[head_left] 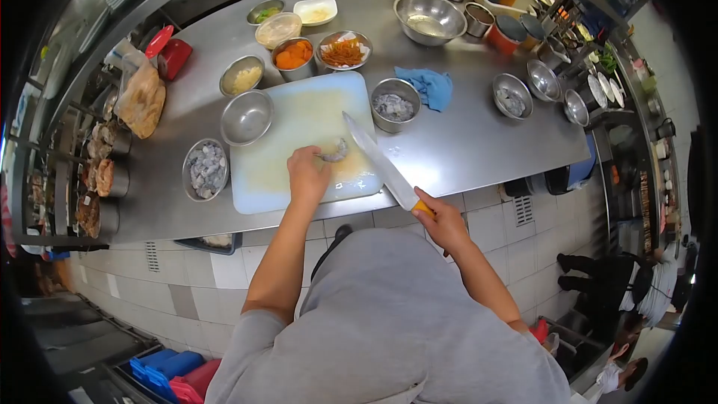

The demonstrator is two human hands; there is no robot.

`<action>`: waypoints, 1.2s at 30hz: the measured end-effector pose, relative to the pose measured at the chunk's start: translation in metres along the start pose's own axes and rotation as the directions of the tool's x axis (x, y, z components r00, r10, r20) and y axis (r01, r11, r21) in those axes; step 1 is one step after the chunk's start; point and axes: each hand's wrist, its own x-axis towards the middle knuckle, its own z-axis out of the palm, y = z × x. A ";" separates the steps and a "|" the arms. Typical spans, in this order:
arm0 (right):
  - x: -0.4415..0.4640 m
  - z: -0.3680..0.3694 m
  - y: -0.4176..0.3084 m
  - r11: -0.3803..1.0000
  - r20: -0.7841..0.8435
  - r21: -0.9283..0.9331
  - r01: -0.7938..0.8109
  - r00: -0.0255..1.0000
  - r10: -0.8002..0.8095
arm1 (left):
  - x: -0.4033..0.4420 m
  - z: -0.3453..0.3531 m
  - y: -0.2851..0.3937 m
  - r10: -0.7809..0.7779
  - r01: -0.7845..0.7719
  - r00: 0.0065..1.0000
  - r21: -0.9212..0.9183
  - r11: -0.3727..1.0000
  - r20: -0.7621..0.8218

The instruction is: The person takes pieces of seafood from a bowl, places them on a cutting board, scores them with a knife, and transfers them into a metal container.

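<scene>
On the cutting board [307, 112], the left hand [309, 173] meets a shrimp [341, 150], whether pinching or merely touching I cannot tell, while off the board's right corner the right hand [443, 223] grasps a knife [380, 162], partly covering its handle [424, 209].

Counter [471, 138]: smooth metal, glossy with glare. Board [299, 108]: smooth plastic, wet shine at near edge. Knife [385, 168]: smooth metal blade, plastic-looking handle [424, 209]. Big bowl [447, 9]: shiny metal. Rag [426, 88]: matt cloth. Bag [140, 101]: clear glossy plastic. Shirt [404, 299]: matt cloth.
</scene>
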 end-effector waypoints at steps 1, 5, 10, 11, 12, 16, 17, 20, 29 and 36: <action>0.003 0.004 0.012 1.000 0.001 0.015 -0.009 1.000 0.009 | -0.004 -0.001 0.007 0.196 -0.172 0.975 0.206 0.963 -0.103; 0.016 0.017 0.045 0.991 0.020 0.109 0.083 0.996 -0.086 | 0.006 0.014 0.032 0.233 -0.224 0.972 0.257 0.940 -0.006; 0.038 0.022 0.038 0.992 0.035 0.098 0.075 0.996 -0.078 | 0.019 0.019 0.040 -0.029 -0.037 0.980 0.318 0.948 0.199; 0.043 0.026 0.037 0.985 0.019 0.136 0.106 0.994 -0.109 | 0.020 0.018 0.041 -0.029 -0.040 0.978 0.327 0.944 0.204; 0.048 0.028 0.036 0.975 0.002 0.173 0.138 0.990 -0.140 | 0.020 0.017 0.041 -0.047 -0.031 0.974 0.339 0.940 0.221; 0.059 0.032 0.033 0.959 0.019 0.251 0.129 0.990 -0.138 | 0.021 0.019 0.039 -0.020 -0.075 0.971 0.382 0.921 0.238; 0.062 0.037 0.037 0.959 0.018 0.257 0.121 0.991 -0.130 | 0.020 0.021 0.037 -0.021 -0.076 0.971 0.388 0.918 0.240; 0.066 0.047 0.050 0.955 -0.005 0.265 0.134 0.990 -0.138 | 0.016 0.024 0.039 -0.041 -0.060 0.974 0.424 0.904 0.224; 0.018 0.015 0.060 0.933 0.227 0.349 -0.088 0.974 0.007 | 0.016 0.027 0.036 -0.089 -0.012 0.975 0.455 0.890 0.201; 0.034 0.017 0.057 0.918 0.246 0.390 -0.078 0.969 -0.022 | 0.009 0.030 0.037 -0.109 0.037 0.976 0.348 0.937 0.191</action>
